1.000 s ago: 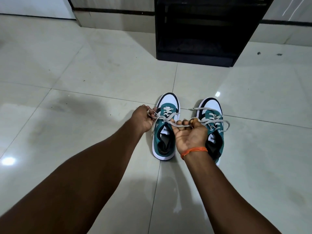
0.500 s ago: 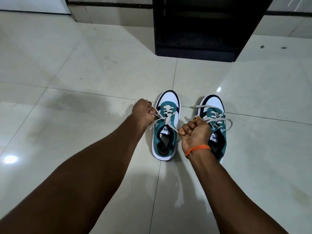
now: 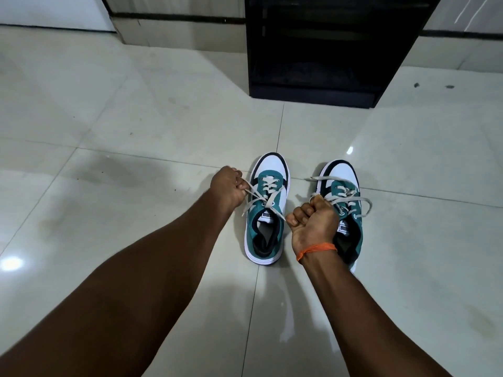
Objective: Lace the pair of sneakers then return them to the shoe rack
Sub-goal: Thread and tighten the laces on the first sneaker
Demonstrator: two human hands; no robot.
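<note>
1. Both fists are closed on lace ends of the left sneaker (image 3: 268, 210): your left hand (image 3: 227, 190) pulls toward 10 o'clock, your right hand (image 3: 314, 223) toward 4 o'clock.
2. Pull both ends with equal force, so the crossing sits flat above the tongue.
3. Keep the sole on the floor tiles (image 3: 136, 126); do not lift it.
4. The right sneaker (image 3: 347, 202), just beside at 3 o'clock, has loose laces and looks not tied.
5. The shoe rack (image 3: 321, 50) stands at 12 o'clock, well apart.
</note>
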